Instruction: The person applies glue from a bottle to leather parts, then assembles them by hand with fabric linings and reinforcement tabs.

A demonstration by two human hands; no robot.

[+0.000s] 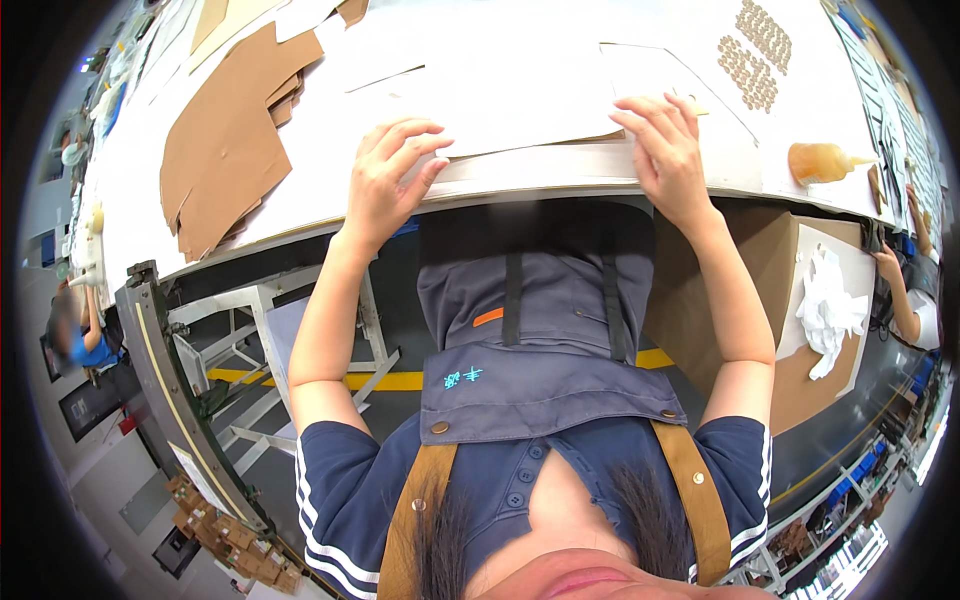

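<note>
Both hands sit on a stack of white sheets (530, 120) at the worktop (330, 120) edge, center frame: left hand (385, 185) and right hand (665, 150), fingers spread, not pinching. Looks like squaring the stack; next needs even pressure both sides.

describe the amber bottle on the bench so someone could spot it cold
Start at the long white worktable and follow its near edge to the person's right, past the right hand. There, a translucent amber plastic squeeze bottle lies on its side. It is the only rounded, glossy orange item among flat white sheets and brown card pieces.
</note>
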